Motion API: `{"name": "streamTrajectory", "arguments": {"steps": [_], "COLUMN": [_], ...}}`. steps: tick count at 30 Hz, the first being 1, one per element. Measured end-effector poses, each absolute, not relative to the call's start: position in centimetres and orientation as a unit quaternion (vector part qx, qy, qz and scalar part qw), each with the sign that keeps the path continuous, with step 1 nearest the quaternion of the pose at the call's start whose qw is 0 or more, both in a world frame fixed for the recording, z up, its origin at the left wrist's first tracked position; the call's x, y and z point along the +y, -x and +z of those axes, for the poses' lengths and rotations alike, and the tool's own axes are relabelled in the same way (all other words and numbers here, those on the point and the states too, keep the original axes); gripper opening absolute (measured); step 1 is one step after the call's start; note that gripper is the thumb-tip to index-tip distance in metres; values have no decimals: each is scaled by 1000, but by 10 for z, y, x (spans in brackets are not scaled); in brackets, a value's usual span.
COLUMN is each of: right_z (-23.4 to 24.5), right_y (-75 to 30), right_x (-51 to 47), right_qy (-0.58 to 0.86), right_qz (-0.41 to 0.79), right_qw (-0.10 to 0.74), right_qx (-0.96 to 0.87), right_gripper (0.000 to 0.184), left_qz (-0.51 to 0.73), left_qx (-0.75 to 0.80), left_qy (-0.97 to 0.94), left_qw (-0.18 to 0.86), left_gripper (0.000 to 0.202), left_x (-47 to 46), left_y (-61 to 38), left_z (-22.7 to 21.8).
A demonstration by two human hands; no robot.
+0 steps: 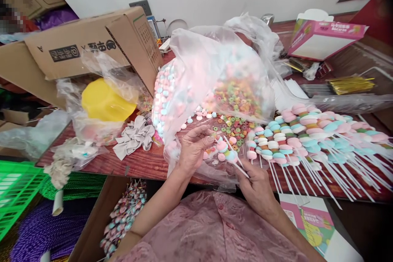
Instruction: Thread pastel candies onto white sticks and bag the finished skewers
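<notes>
My right hand grips a thin white stick that carries pink, blue and green candy discs at its upper end. My left hand pinches at the top of that candy stack, fingertips touching the pieces. Both hands work over loose coloured ring candies spilled on a clear plastic sheet. Behind them stands a large clear bag full of pastel discs and coloured rings.
A row of several finished candy skewers lies to the right on the red-brown table. A cardboard box, a yellow object in plastic and a grey cloth sit left. A pink box is far right. A green crate sits below left.
</notes>
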State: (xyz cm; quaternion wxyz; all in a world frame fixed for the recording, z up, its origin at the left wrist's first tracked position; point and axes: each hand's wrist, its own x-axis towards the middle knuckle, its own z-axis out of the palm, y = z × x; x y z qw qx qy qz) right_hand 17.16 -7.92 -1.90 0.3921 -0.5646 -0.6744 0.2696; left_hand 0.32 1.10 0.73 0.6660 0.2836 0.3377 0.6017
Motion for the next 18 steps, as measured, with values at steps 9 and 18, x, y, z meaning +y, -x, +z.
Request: {"name": "streamTrajectory", "arguments": {"steps": [9, 18], "right_z": [-15, -27], "right_y": [-167, -161], "right_x": [-78, -78], "right_qy": [564, 545], "right_qz": [299, 375], "right_qw": [401, 436], "right_qx": [-657, -610], "right_gripper": [27, 26], "left_qz": [626, 646], "left_qx": [314, 313], "left_qy": [-377, -428], "left_qw": [606, 548], "left_gripper": [49, 60], "left_x": [9, 3], "left_y": [-8, -10], "left_z": [0, -1]}}
